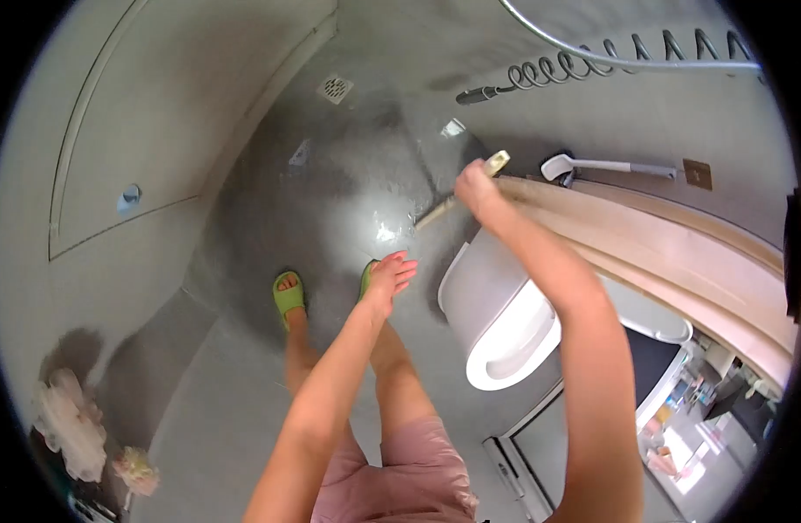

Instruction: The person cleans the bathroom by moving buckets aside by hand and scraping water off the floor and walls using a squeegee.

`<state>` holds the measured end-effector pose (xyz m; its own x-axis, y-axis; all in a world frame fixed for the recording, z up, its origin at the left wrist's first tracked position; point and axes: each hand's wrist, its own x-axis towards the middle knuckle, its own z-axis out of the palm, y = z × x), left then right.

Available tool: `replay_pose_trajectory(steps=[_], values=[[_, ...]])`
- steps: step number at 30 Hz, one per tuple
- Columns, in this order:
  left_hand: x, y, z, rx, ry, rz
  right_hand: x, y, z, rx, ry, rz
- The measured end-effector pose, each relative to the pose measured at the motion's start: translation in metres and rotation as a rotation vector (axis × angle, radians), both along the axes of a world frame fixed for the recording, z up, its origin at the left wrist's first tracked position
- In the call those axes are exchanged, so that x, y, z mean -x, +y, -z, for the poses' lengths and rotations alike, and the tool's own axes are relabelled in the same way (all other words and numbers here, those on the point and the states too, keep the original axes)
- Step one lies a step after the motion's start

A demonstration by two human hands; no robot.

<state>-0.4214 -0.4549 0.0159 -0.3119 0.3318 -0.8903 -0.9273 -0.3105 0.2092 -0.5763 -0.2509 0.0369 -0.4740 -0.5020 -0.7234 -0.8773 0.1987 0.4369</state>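
My right hand is closed around a pale stick-like handle. Its upper end, with a hole in it, sticks out above my fist, and the shaft slants down to the left towards wet, shiny floor. What sits at the far end of the shaft I cannot make out. My left hand hangs empty with its fingers stretched out, partly covering one of the green slippers on my feet. Beside my right forearm stands a white toilet.
A floor drain lies near the far corner. Along the right wall are a coiled hose, a white long-handled brush and a beige ledge. At lower left are a whitish plastic bag and a bath puff.
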Motion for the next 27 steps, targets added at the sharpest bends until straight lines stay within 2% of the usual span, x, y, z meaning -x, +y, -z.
replay_pose_trajectory(steps=[2, 4, 6, 8, 14, 15, 16, 18, 19, 20, 22, 24, 26, 27], values=[[0.008, 0.009, -0.010, -0.023, 0.017, -0.031, 0.021, 0.002, -0.036, -0.095, -0.022, 0.003], [0.015, 0.016, -0.011, -0.031, 0.025, -0.039, 0.034, 0.020, -0.035, -0.156, -0.026, 0.194], [0.024, 0.017, -0.011, -0.040, 0.034, -0.034, 0.040, 0.042, -0.034, -0.184, -0.032, 0.159], [0.031, 0.014, -0.011, -0.063, 0.050, -0.115, 0.041, 0.056, -0.026, -0.298, -0.080, -0.004], [0.043, -0.007, 0.029, -0.056, -0.003, -0.150, 0.030, 0.079, 0.024, -0.505, -0.347, 0.065], [0.042, -0.009, 0.039, -0.062, -0.014, -0.157, 0.034, 0.084, 0.036, -0.513, -0.338, 0.157], [0.041, -0.013, 0.048, -0.066, -0.011, -0.174, 0.040, 0.095, 0.052, -0.519, -0.346, 0.145], [0.040, -0.018, 0.065, -0.071, -0.021, -0.188, 0.052, 0.111, 0.076, -0.405, -0.182, 0.175], [0.039, -0.020, 0.072, -0.054, -0.049, -0.200, 0.070, 0.088, 0.055, -0.466, -0.274, 0.212], [0.040, -0.022, 0.077, -0.036, -0.069, -0.212, 0.078, 0.095, 0.066, -0.465, -0.258, 0.095], [0.044, -0.029, 0.082, -0.046, -0.073, -0.218, 0.088, 0.079, 0.069, -0.417, -0.272, 0.027], [0.048, -0.032, 0.081, -0.053, -0.086, -0.228, 0.093, 0.076, 0.101, -0.346, -0.200, -0.091], [0.058, -0.035, 0.074, 0.009, -0.107, -0.229, 0.118, 0.050, 0.100, -0.276, -0.199, -0.121], [0.062, -0.035, 0.070, 0.006, -0.108, -0.227, 0.134, 0.026, 0.073, -0.236, -0.120, -0.168]])
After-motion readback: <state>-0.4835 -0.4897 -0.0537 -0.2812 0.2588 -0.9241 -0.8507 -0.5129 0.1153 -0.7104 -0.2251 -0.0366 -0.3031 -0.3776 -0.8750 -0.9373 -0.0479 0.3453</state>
